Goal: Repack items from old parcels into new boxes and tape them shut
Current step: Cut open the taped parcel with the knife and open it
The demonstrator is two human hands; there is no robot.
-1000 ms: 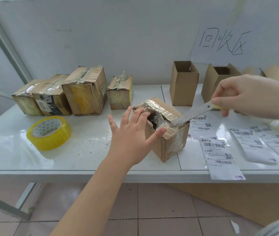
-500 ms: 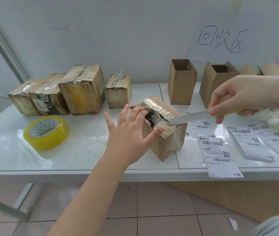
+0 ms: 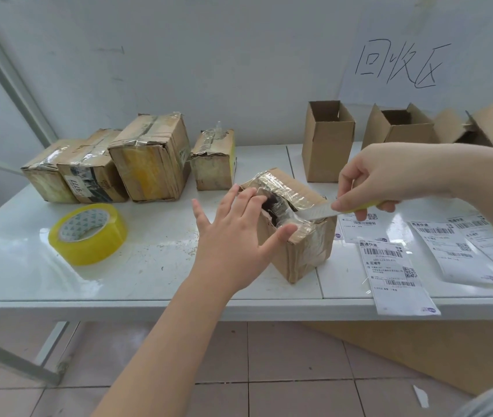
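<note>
On the white table [image 3: 149,266], near its front edge, stands the taped old parcel [image 3: 302,245], a small brown carton wrapped in shiny clear tape with a dark torn hole in its top. The left hand [image 3: 233,236] reaches to it from below, the bare forearm stretched diagonally up from the bottom of the view, palm down, fingers straight and fanned apart. Its index and middle fingertips rest on the parcel's top at the rim of the hole, the thumb presses against the near top edge, and the little finger sticks out free to the left. The right hand [image 3: 389,176] comes in from the right side above the table, fingers curled, thumb and forefinger pinching the yellow-green handle of a box cutter [image 3: 320,210]. The pale blade lies almost flat and points left, its tip at the tape on the parcel's top, just right of the hole.

A roll of yellow tape [image 3: 87,233] lies left of the left hand. Four more worn parcels [image 3: 149,158] stand in a row at the back left. Open new boxes [image 3: 328,142] stand at the back right. Shipping labels [image 3: 392,272] lie right of the parcel, one overhanging the table's front edge
</note>
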